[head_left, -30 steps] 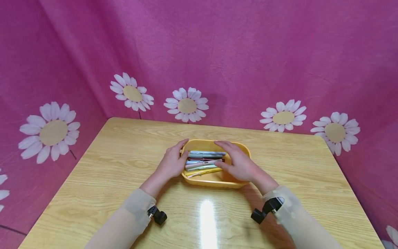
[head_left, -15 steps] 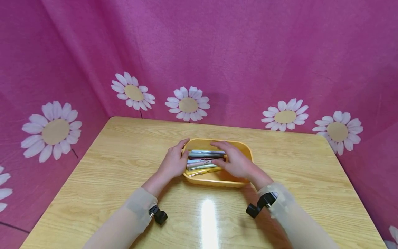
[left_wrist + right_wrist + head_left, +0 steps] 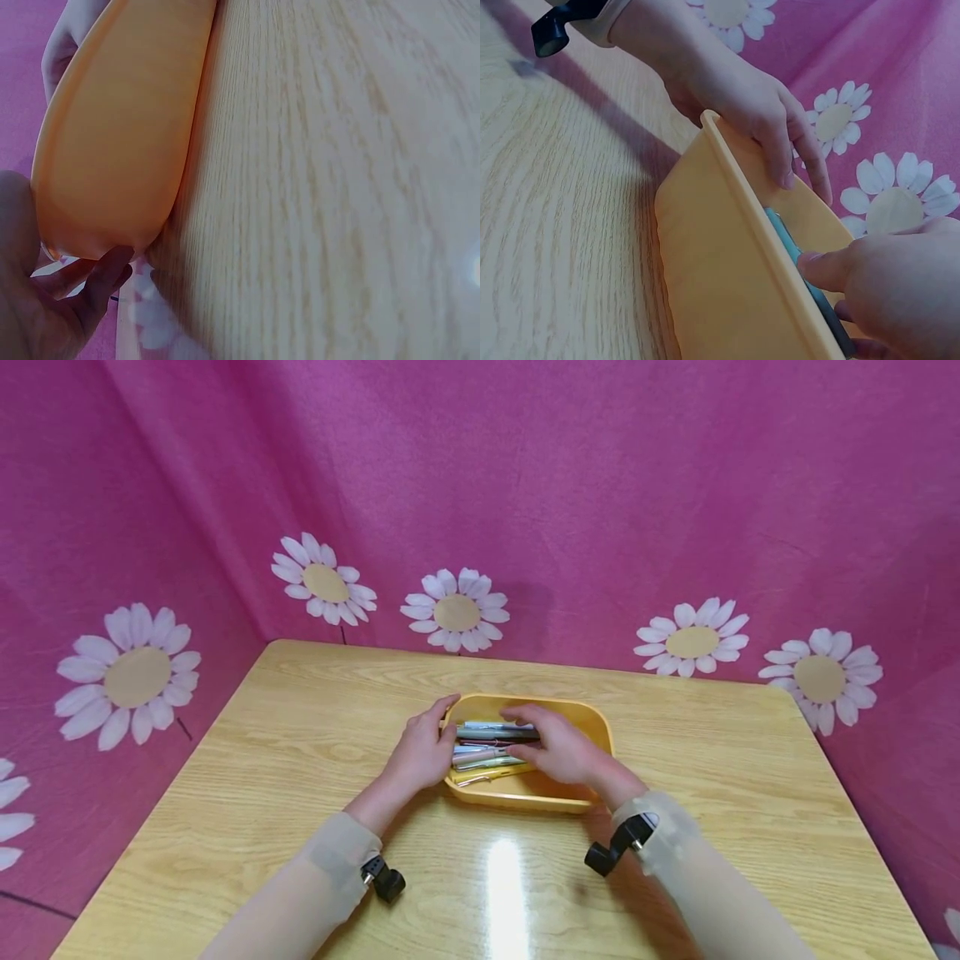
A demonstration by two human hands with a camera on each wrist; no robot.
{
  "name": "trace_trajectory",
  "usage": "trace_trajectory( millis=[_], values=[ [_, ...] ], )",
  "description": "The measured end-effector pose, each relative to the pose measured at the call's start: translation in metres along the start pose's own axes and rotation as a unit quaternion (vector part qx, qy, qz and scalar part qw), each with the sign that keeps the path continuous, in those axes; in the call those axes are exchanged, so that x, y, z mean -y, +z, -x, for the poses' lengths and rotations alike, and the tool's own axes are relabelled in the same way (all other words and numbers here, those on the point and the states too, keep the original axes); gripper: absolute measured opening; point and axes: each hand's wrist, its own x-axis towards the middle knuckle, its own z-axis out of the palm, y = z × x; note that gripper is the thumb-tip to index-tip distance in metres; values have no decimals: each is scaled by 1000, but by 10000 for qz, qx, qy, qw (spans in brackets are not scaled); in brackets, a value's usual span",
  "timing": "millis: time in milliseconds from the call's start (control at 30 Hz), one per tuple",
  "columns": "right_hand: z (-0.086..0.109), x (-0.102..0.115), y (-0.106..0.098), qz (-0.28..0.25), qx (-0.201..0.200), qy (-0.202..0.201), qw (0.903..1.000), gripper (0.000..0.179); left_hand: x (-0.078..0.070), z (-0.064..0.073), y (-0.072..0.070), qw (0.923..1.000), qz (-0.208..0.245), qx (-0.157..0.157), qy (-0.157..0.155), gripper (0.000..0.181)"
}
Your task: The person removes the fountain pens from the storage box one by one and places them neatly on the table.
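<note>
A yellow-orange plastic tray (image 3: 525,799) holds several slim pens with clips, lying side by side at its left end. Among them are a yellow pen (image 3: 491,773), a pink pen (image 3: 478,758) and a pale blue pen (image 3: 487,725). My left hand (image 3: 420,750) grips the tray's left end, thumb over the rim and fingers on the outer wall. Over the right ends of the pens, my right hand (image 3: 562,747) reaches into the tray, thumb and fingers spread apart and bent downward. In the right wrist view its thumb overlaps a teal pen (image 3: 781,229); its fingertips are partly hidden.
The tray stands on a light wooden table (image 3: 300,718) toward the back edge. A pink curtain (image 3: 570,510) with large white daisies hangs behind and at both sides. A small black camera sits on each wrist. Light reflects off the table in front of the tray.
My right hand has moved left along the pens, and its thumb and index finger have come a little closer together. My left hand keeps its hold on the tray's end.
</note>
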Motion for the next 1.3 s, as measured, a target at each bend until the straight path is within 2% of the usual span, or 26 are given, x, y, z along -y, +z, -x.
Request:
trace_trajectory(
  millis=[167, 467, 767, 1033, 1300],
  values=[
    [-7, 1, 3, -88, 180, 86, 9998, 46, 0, 1, 1, 10000, -19, 7, -25, 49],
    [-15, -2, 8, -67, 249, -218, 9994, 31, -3, 1, 0, 9999, 11, -63, 96, 49],
    [-20, 2, 11, 46, 181, -157, 9997, 31, -3, 3, 2, 9999, 76, -33, 67, 50],
    [-24, 6, 14, 308, 150, -87, 9994, 31, -4, 3, 1, 9999, 93, 29, -94, 50],
    [-24, 7, 16, 578, 128, -43, 9982, 35, -1, 1, 2, 10000, 51, -45, -35, 50]
  ],
)
